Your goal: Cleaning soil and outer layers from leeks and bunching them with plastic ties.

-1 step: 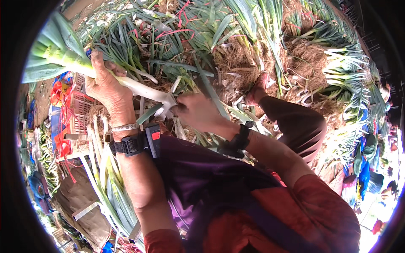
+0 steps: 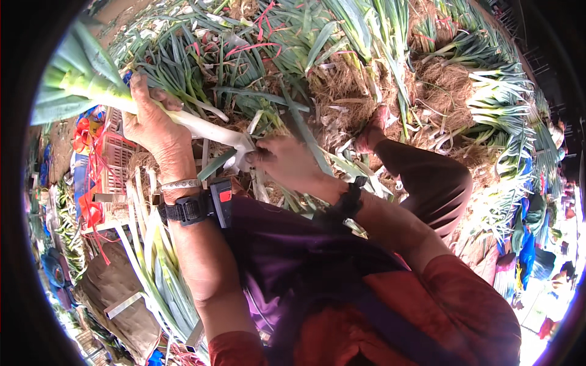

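My left hand (image 2: 155, 125) is wrapped round the pale shaft of a big leek (image 2: 210, 129). Its wide green leaves fan out to the upper left, and the white end slants down to the right. At that end, my right hand (image 2: 293, 163) has its fingers closed on the tip, where a loose whitish layer (image 2: 237, 160) hangs. The right fingertips are slightly blurred, so exactly what they pinch is unclear. Beside my left forearm lie several trimmed leeks (image 2: 155, 256) with pale stalks.
Heaps of leeks (image 2: 244, 67) with green leaves cover the ground ahead. Brown, rooty bundles (image 2: 342, 91) lie near my foot (image 2: 373, 128). A pink plastic crate (image 2: 116, 158) with red ribbons (image 2: 91, 210) stands at the left. More leeks (image 2: 500, 97) are stacked at the right.
The leek's leaves at the upper left have shifted slightly. My right forearm has moved a little; both hands keep their hold.
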`<state>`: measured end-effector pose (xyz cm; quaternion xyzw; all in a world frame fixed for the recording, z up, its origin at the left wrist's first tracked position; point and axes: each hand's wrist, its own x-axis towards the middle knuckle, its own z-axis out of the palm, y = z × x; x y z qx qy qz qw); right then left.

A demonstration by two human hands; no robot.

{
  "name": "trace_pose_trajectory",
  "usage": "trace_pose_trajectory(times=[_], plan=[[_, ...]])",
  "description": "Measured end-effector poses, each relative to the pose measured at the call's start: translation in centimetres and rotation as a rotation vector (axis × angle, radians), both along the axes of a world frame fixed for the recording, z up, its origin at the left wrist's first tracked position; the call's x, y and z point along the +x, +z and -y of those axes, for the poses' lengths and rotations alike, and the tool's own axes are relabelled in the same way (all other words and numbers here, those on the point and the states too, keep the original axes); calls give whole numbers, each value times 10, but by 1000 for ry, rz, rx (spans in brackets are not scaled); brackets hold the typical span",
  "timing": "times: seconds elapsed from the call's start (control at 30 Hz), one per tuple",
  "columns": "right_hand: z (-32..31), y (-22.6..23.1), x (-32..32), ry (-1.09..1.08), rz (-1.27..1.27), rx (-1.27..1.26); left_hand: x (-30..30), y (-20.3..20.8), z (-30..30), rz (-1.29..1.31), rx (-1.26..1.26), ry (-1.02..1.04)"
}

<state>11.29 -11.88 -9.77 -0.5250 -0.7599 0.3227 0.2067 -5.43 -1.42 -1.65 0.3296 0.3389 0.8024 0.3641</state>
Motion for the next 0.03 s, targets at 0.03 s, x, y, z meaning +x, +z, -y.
trace_pose_trajectory(times=[0.03], plan=[[0,1,-1,3,-1,2,-1,1,0,-1,2,3]])
